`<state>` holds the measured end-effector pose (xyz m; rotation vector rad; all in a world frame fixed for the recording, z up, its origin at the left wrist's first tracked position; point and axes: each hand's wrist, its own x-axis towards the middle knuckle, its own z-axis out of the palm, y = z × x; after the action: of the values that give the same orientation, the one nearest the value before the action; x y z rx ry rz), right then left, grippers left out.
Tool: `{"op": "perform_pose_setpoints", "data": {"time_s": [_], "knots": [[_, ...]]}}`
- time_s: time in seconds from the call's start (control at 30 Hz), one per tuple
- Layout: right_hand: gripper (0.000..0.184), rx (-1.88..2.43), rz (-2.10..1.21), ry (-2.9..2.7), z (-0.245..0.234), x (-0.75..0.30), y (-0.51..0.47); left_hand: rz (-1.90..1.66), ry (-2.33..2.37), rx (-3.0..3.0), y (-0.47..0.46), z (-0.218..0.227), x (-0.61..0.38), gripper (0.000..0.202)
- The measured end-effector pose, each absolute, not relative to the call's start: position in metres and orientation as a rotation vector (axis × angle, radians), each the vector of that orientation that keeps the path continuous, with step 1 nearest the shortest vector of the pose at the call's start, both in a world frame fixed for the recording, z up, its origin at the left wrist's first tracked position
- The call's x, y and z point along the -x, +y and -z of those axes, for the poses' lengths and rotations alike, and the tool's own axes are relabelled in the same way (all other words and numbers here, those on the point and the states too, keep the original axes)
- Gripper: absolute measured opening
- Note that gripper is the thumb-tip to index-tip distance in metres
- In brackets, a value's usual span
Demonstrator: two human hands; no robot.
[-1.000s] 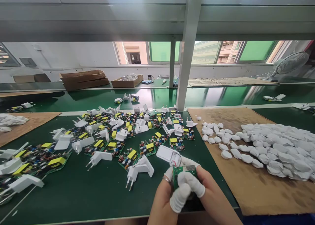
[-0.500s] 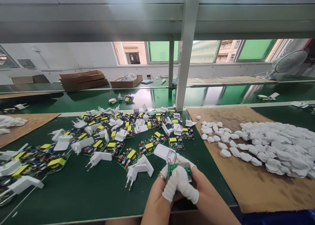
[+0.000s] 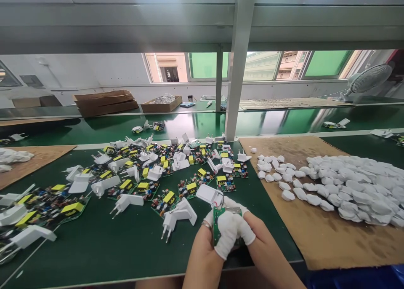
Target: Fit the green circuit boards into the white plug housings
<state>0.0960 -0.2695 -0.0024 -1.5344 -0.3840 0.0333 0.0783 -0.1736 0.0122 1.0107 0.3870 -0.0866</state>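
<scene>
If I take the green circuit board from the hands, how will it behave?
The circuit board is likely stiff, being a flat panel. The white casing may swing, since thin wires appear to join them. Pulling could strain those slender wires.

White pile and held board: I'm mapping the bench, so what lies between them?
In the head view: beside the board, the right hand; then green table; then cardboard, on which the pile lies.
</scene>
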Motion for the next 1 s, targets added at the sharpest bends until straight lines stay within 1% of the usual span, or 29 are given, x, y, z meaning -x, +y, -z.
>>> {"op": "perform_pose_setpoints", "data": {"time_s": [0.07, 0.13, 0.23, 0.3, 0.33, 0.4, 0.47, 0.57, 0.6, 0.63, 0.7, 0.77, 0.8, 0.87, 0.93, 1.0], "knots": [[0.040, 1.516, -0.056, -0.374, 0.006, -0.099, -0.269, 0.072, 0.365, -1.082, -0.174, -0.009, -0.078, 0.060], [0.044, 1.431, -0.123, -0.365, 0.011, -0.105, -0.271, 0.101, 0.354, -1.019, -0.172, -0.006, -0.080, 0.055], [0.061, 1.290, -0.168, -0.275, 0.018, -0.117, -0.280, 0.198, 0.364, -0.890, -0.164, -0.006, -0.084, 0.036], [0.065, 1.264, -0.072, -0.189, 0.021, -0.121, -0.292, 0.288, 0.312, -0.795, -0.158, -0.008, -0.084, 0.028], [0.063, 1.265, 0.003, -0.159, 0.021, -0.121, -0.300, 0.321, 0.254, -0.720, -0.155, -0.009, -0.082, 0.026], [0.051, 1.271, 0.168, -0.110, 0.020, -0.117, -0.317, 0.382, 0.092, -0.548, -0.149, -0.010, -0.076, 0.025], [0.042, 1.277, 0.293, -0.074, 0.018, -0.112, -0.333, 0.412, -0.017, -0.449, -0.144, -0.006, -0.070, 0.030], [0.037, 1.286, 0.459, -0.005, 0.015, -0.109, -0.352, 0.352, -0.012, -0.455, -0.144, 0.005, -0.066, 0.032], [0.038, 1.337, 0.517, 0.014, 0.014, -0.110, -0.358, 0.330, 0.023, -0.477, -0.146, 0.009, -0.066, 0.033], [0.039, 1.477, 0.595, 0.036, 0.012, -0.111, -0.364, 0.306, 0.066, -0.522, -0.149, 0.011, -0.066, 0.036], [0.041, 1.938, 0.753, 0.079, 0.008, -0.115, -0.377, 0.273, 0.154, -0.650, -0.155, 0.012, -0.070, 0.043], [0.037, 2.385, 0.858, 0.092, 0.003, -0.121, -0.389, 0.212, 0.197, -0.785, -0.161, 0.007, -0.075, 0.059], [0.032, 2.530, 0.856, 0.070, 0.001, -0.125, -0.395, 0.174, 0.207, -0.848, -0.163, 0.003, -0.078, 0.070], [0.023, 2.671, 0.778, -0.023, -0.002, -0.131, -0.402, 0.132, 0.200, -0.925, -0.166, -0.003, -0.084, 0.086], [0.018, 2.814, 0.696, -0.111, -0.001, -0.137, -0.404, 0.104, 0.198, -0.985, -0.167, -0.006, -0.090, 0.089], [0.011, 2.936, 0.653, -0.127, 0.005, -0.140, -0.403, 0.076, 0.204, -1.028, -0.167, -0.006, -0.094, 0.080]]}}
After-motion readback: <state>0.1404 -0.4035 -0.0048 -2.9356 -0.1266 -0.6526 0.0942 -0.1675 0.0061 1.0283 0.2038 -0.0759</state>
